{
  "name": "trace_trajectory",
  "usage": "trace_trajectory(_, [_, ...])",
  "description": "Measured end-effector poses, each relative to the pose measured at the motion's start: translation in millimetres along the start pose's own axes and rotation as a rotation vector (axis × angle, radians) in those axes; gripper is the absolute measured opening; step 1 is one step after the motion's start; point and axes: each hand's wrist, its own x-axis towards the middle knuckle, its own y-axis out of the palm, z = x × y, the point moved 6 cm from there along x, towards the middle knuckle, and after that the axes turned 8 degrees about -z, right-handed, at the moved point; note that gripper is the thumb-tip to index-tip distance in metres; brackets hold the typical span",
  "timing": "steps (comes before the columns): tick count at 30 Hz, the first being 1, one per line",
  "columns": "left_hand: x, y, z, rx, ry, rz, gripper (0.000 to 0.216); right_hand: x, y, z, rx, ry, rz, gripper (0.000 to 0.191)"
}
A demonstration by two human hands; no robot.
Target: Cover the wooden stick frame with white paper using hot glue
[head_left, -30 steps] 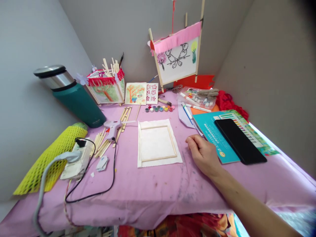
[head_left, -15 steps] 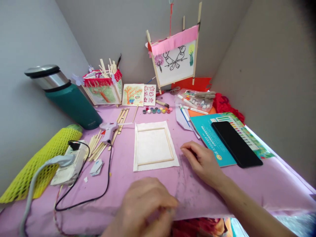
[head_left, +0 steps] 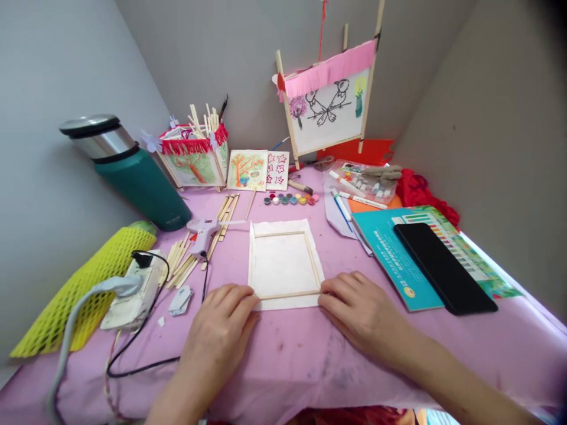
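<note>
A white sheet [head_left: 284,260] with a square frame of thin wooden sticks [head_left: 287,294] glued on it lies in the middle of the pink table cover [head_left: 283,360]. My left hand [head_left: 220,332] rests flat at the sheet's near left corner, fingertips touching the frame's lower stick. My right hand [head_left: 359,309] lies at the near right corner, its fingertips pressed on that same stick. Both hands have their fingers stretched out and hold nothing.
A glue gun [head_left: 202,229] and loose sticks [head_left: 188,260] lie left of the sheet, beside a power strip [head_left: 133,291], a yellow mesh sleeve [head_left: 84,283] and a green flask [head_left: 133,174]. Paint pots [head_left: 290,199], drawings and a paper lantern [head_left: 330,100] stand behind. A black phone [head_left: 443,268] on a teal booklet [head_left: 390,257] lies right.
My left hand came up from below the table edge onto the sheet's near left corner. My right hand slid left from beside the booklet to the near right corner.
</note>
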Motion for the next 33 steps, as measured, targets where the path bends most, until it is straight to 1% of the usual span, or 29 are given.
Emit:
trace_trajectory(3, [4, 2, -3, -0.013, 0.018, 0.02, 0.015, 2, 2, -1, 0.012, 0.009, -0.03, 0.017])
trace_trajectory(7, [8, 4, -7, -0.031, 0.009, 0.054, 0.014, 5, 0, -5, 0.085, 0.116, -0.089, 0.015])
trace_trajectory(12, [14, 10, -13, -0.021, -0.033, 0.09, 0.01, 7, 2, -8, 0.143, 0.22, -0.106, 0.013])
trace_trajectory(17, [19, 16, -17, 0.028, -0.017, 0.101, 0.011, 8, 4, -11, 0.153, 0.276, -0.117, 0.014])
trace_trajectory(21, [21, 20, -15, 0.044, -0.028, 0.112, 0.014, 12, 0, -7, 0.165, 0.243, -0.097, 0.008])
trace_trajectory(24, [20, 22, -14, 0.039, -0.046, 0.115, 0.015, 19, 1, 0, 0.164, 0.175, -0.041, 0.019])
trace_trajectory(27, [20, 24, -12, 0.046, -0.061, 0.121, 0.017, 27, 7, 3, 0.12, 0.129, -0.01, 0.013])
trace_trajectory(33, [24, 27, -12, 0.09, -0.071, 0.169, 0.021, 36, 18, -1, 0.036, 0.153, -0.01, 0.017])
